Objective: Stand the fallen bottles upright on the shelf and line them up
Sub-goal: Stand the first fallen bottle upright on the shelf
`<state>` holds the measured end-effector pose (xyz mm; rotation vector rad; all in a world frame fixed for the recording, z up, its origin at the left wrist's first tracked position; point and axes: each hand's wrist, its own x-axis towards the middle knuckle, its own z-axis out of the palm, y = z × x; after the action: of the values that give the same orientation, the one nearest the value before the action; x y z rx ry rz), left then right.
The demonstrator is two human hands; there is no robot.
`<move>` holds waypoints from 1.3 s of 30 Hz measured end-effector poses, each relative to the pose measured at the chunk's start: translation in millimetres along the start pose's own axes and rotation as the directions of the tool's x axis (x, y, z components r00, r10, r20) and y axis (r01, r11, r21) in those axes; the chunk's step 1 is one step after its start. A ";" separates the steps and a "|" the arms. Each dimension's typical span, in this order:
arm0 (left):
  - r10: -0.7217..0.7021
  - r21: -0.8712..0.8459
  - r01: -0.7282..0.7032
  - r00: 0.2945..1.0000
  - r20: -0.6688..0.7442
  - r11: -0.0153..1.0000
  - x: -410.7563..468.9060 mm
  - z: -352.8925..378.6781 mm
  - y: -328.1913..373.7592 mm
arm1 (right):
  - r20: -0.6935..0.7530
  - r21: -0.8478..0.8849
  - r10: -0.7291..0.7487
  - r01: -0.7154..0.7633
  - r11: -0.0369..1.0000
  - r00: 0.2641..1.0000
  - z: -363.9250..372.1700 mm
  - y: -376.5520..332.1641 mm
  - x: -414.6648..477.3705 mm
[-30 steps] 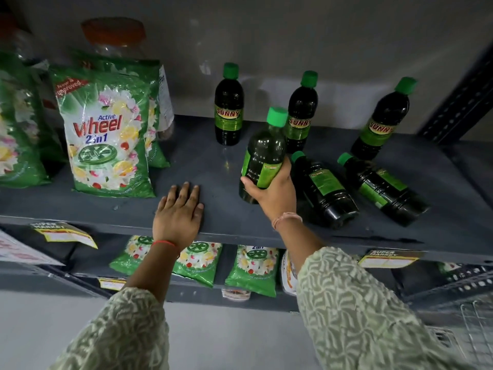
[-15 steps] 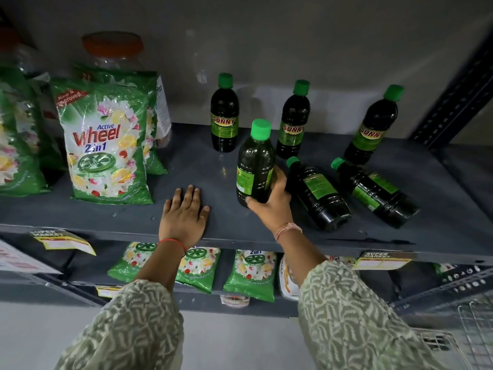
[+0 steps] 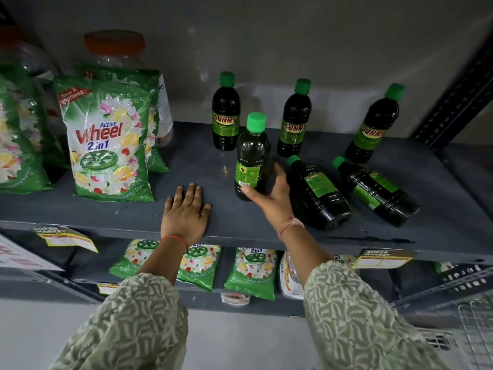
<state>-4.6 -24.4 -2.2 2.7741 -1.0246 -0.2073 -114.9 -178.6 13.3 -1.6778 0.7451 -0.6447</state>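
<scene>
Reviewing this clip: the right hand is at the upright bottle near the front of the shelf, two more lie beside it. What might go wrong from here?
1. The right hand is only loosely cupped around the front bottle; a careless release or nudge might tip it.
2. The nearer fallen bottle lies close beside that hand, so a sideways brush might roll it toward the shelf edge.
3. The front bottle stands ahead of the back row, so lining up remains undone.
</scene>
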 end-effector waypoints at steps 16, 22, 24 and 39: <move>-0.002 -0.008 0.002 1.000 -0.002 1.000 0.1 0.8 -0.8 | 0.050 -0.002 0.036 -0.036 0.999 0.998 3.3 6.5 6.7; -0.002 -0.001 0.002 1.000 0.003 1.000 0.5 0.5 -0.7 | -0.117 -0.153 -0.065 0.046 0.987 0.991 9.8 0.5 4.0; -0.003 0.001 0.003 1.000 0.006 1.000 0.7 0.5 -0.4 | -0.031 -0.119 -0.018 0.014 0.993 0.999 1.2 4.2 4.5; 0.004 0.007 -0.004 1.000 0.000 1.000 0.2 0.3 -0.6 | -0.007 -0.191 0.022 -0.023 0.981 1.000 3.1 2.2 3.5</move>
<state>-4.1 -24.1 -2.6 2.7786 -1.0322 -0.2030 -110.7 -179.7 10.6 -1.8400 0.8504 -0.5760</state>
